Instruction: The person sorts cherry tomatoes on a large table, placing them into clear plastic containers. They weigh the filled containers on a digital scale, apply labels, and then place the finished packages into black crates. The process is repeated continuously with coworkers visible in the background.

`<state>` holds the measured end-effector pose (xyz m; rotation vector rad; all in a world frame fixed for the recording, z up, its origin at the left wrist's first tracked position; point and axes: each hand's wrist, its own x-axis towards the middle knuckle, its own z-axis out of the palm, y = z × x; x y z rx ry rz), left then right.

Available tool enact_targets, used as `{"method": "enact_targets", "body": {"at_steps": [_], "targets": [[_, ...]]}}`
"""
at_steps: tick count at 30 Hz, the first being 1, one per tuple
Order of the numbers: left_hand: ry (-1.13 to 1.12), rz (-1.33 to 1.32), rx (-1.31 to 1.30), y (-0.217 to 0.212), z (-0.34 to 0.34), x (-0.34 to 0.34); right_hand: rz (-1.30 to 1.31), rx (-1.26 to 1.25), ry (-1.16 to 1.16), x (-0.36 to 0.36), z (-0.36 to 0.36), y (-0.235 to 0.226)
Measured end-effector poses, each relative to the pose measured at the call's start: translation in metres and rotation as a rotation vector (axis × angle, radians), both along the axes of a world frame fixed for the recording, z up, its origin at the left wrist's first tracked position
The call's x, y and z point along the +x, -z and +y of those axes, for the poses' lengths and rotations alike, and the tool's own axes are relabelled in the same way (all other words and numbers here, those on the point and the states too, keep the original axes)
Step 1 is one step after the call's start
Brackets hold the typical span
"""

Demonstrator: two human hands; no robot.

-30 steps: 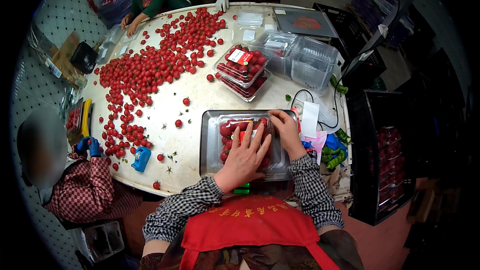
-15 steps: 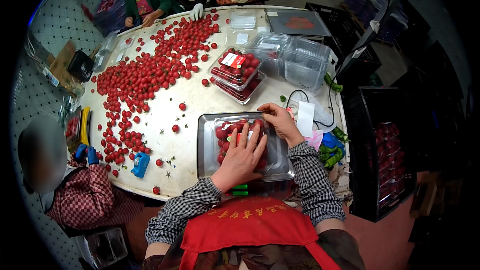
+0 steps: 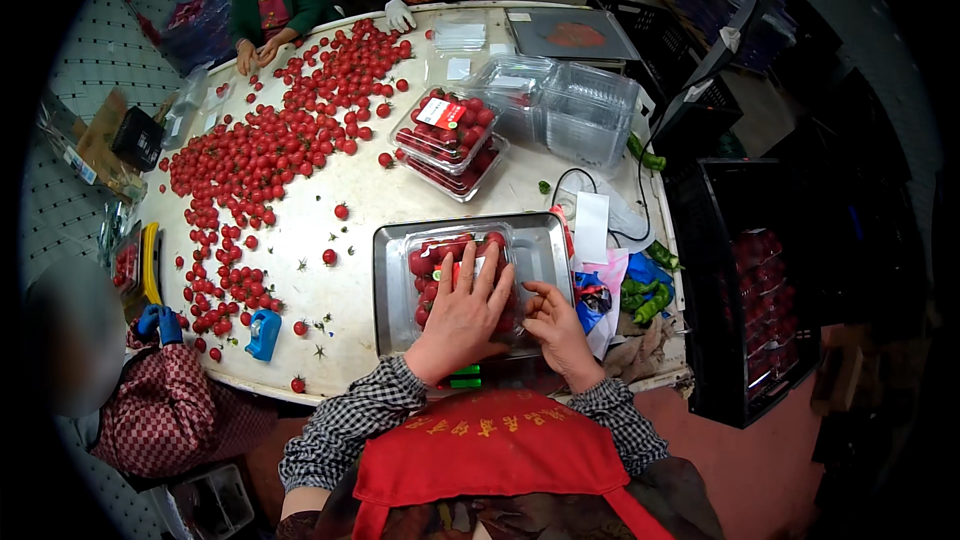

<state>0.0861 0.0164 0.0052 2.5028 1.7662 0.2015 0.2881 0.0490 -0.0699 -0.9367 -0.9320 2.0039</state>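
Note:
A clear plastic box of cherry tomatoes (image 3: 424, 262) with a label on its lid sits in a shallow metal tray (image 3: 543, 245) at the table's near edge. My left hand (image 3: 462, 308) lies across the lid with its fingers spread, covering much of the label. At the box's right edge, my right hand (image 3: 560, 336) has its fingers curled in, thumb and fingertips against the plastic rim. Green lit digits (image 3: 465, 377) show just below the tray. Beyond it, two filled boxes (image 3: 446, 130) stand stacked, one on the other.
Loose cherry tomatoes (image 3: 270, 145) spread over the table's left and far side. Empty clear boxes (image 3: 590, 115) stand at the back right. Green peppers (image 3: 645, 298), a cable and a blue tape dispenser (image 3: 263, 334) lie nearby. A black crate (image 3: 755, 290) holds packed boxes. Co-workers sit left and far.
My right hand has come down from the box's far right corner to its right edge, fingers now curled. My left hand stays flat on the lid. The whole view has shifted slightly.

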Motion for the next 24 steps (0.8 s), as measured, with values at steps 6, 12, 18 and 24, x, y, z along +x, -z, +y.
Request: {"method": "enact_targets", "body": {"at_steps": [6, 12, 18, 24], "targets": [[0.013, 0.024, -0.005, 0.001, 0.000, 0.002, 0.049, -0.017, 0.033, -0.003, -0.004, 0.005], [0.003, 0.012, 0.000, 0.002, -0.001, 0.002, -0.022, 0.020, 0.020, -0.002, 0.003, 0.002], [-0.013, -0.032, 0.024, 0.004, -0.006, -0.002, -0.224, 0.251, 0.034, -0.033, 0.071, 0.005], [-0.034, -0.036, 0.067, 0.008, -0.011, -0.004, -0.214, 0.217, -0.084, -0.060, 0.139, 0.020]]}}
